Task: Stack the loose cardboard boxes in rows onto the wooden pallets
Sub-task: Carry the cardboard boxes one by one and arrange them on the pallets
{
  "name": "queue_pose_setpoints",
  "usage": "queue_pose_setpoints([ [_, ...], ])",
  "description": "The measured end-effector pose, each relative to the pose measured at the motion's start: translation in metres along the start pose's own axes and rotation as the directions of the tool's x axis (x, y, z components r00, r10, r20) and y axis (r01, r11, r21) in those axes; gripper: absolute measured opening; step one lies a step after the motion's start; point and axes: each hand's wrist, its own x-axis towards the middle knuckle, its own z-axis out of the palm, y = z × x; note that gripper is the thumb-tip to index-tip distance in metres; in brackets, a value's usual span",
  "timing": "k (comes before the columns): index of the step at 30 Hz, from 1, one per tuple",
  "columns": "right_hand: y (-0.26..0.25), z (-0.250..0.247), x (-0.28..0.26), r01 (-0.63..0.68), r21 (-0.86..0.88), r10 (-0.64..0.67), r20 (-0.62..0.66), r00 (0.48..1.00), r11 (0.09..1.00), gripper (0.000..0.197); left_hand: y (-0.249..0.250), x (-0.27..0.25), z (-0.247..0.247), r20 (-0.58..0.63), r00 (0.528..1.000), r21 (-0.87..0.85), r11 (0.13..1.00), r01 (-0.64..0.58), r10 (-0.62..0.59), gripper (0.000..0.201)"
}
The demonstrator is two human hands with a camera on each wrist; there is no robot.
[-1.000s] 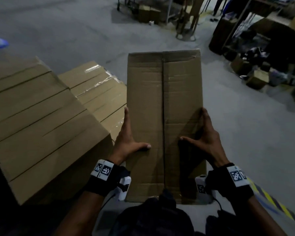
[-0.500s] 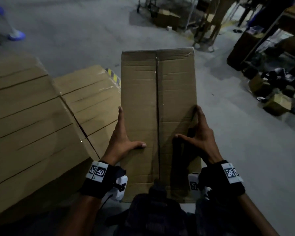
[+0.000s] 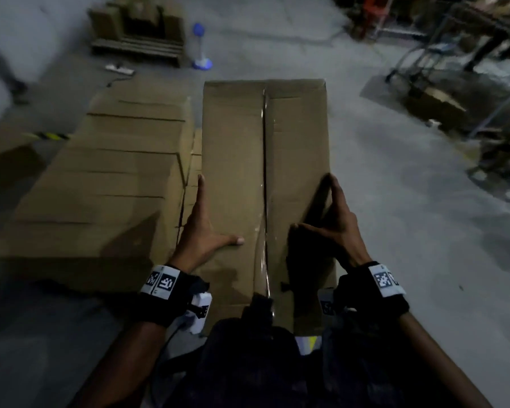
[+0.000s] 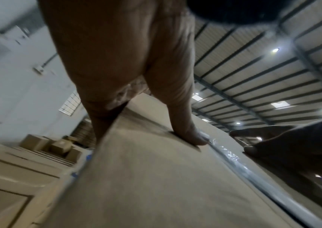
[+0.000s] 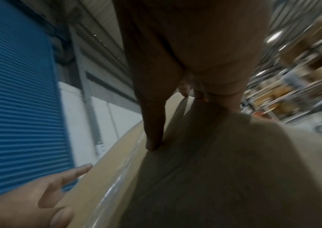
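Observation:
I carry a long brown cardboard box with a taped centre seam, lengthwise in front of my body. My left hand presses its left side with straight fingers, the thumb flat on the top face. My right hand mirrors this on the right side, its thumb lying on top of the box. Just left of the carried box, a stack of cardboard boxes stands lower. A wooden pallet with boxes on it sits far back left.
A blue-and-white bottle-like object and a white power strip are on the grey floor near the far pallet. Metal racks and clutter fill the right. Yellow-black floor tape shows at the left. Bare floor lies right of the box.
I have turned left with the box, so the racks slid right and the far pallet came into view. Both hands keep the same hold.

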Motion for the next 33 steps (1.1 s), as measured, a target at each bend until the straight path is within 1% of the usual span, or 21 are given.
queue_pose_setpoints([
  [4, 0.008, -0.005, 0.056, 0.118, 0.021, -0.120, 0.105, 0.987, 0.993, 0.118, 0.000, 0.013, 0.013, -0.165, 0.983, -0.060, 0.996, 0.069, -0.078, 0.150],
  [7, 0.026, 0.000, 0.102, 0.181, 0.026, -0.182, 0.155, 0.971, 0.983, 0.120, -0.006, 0.033, 0.027, -0.237, 0.966, -0.065, 0.994, 0.087, -0.100, 0.150],
  [10, 0.045, 0.006, 0.151, 0.233, 0.045, -0.237, 0.201, 0.950, 0.971, 0.121, -0.011, 0.058, 0.045, -0.290, 0.949, -0.081, 0.991, 0.105, -0.124, 0.149],
  [13, 0.055, 0.009, 0.191, 0.229, 0.045, -0.233, 0.241, 0.942, 0.972, 0.122, -0.016, 0.080, 0.059, -0.316, 0.932, -0.108, 0.982, 0.152, -0.179, 0.148],
  [15, 0.058, 0.010, 0.216, 0.257, 0.044, -0.259, 0.285, 0.923, 0.965, 0.120, -0.018, 0.095, 0.066, -0.333, 0.922, -0.119, 0.979, 0.168, -0.198, 0.148],
  [16, 0.059, 0.011, 0.228, 0.265, 0.047, -0.265, 0.322, 0.909, 0.963, 0.119, -0.020, 0.102, 0.068, -0.343, 0.913, -0.108, 0.975, 0.196, -0.222, 0.148],
  [18, 0.060, 0.015, 0.248, 0.286, 0.063, -0.288, 0.382, 0.878, 0.956, 0.118, -0.021, 0.112, 0.074, -0.394, 0.868, -0.102, 0.953, 0.285, -0.301, 0.152],
  [19, 0.060, 0.019, 0.261, 0.299, 0.076, -0.304, 0.404, 0.863, 0.951, 0.119, -0.022, 0.116, 0.076, -0.424, 0.847, -0.102, 0.946, 0.307, -0.320, 0.153],
  [20, 0.061, 0.023, 0.273, 0.305, 0.086, -0.312, 0.427, 0.849, 0.948, 0.119, -0.021, 0.119, 0.078, -0.442, 0.837, -0.108, 0.946, 0.307, -0.322, 0.153],
  [21, 0.063, 0.027, 0.288, 0.313, 0.094, -0.321, 0.455, 0.831, 0.945, 0.120, -0.021, 0.122, 0.081, -0.464, 0.825, -0.125, 0.946, 0.300, -0.323, 0.152],
  [23, 0.063, 0.036, 0.314, 0.353, 0.088, -0.346, 0.514, 0.785, 0.931, 0.119, -0.023, 0.128, 0.092, -0.517, 0.784, -0.158, 0.939, 0.306, -0.342, 0.151],
  [25, 0.060, 0.043, 0.341, 0.424, 0.071, -0.384, 0.574, 0.723, 0.903, 0.118, -0.023, 0.135, 0.107, -0.565, 0.733, -0.184, 0.924, 0.336, -0.379, 0.150],
  [27, 0.060, 0.051, 0.366, 0.460, 0.052, -0.379, 0.653, 0.656, 0.886, 0.118, -0.021, 0.144, 0.126, -0.612, 0.664, -0.195, 0.896, 0.398, -0.429, 0.151],
  [29, 0.066, 0.061, 0.389, 0.509, 0.048, -0.387, 0.713, 0.585, 0.859, 0.118, -0.023, 0.152, 0.148, -0.650, 0.612, -0.240, 0.886, 0.396, -0.450, 0.150],
  [31, 0.077, 0.070, 0.407, 0.549, 0.079, -0.415, 0.747, 0.520, 0.832, 0.118, -0.026, 0.157, 0.171, -0.649, 0.581, -0.303, 0.868, 0.394, -0.491, 0.150],
  [32, 0.083, 0.075, 0.414, 0.566, 0.090, -0.415, 0.774, 0.478, 0.820, 0.118, -0.028, 0.160, 0.185, -0.657, 0.545, -0.338, 0.850, 0.405, -0.521, 0.149],
  [33, 0.089, 0.080, 0.420, 0.565, 0.090, -0.398, 0.799, 0.451, 0.820, 0.118, -0.032, 0.162, 0.197, -0.669, 0.510, -0.362, 0.837, 0.410, -0.540, 0.150],
])
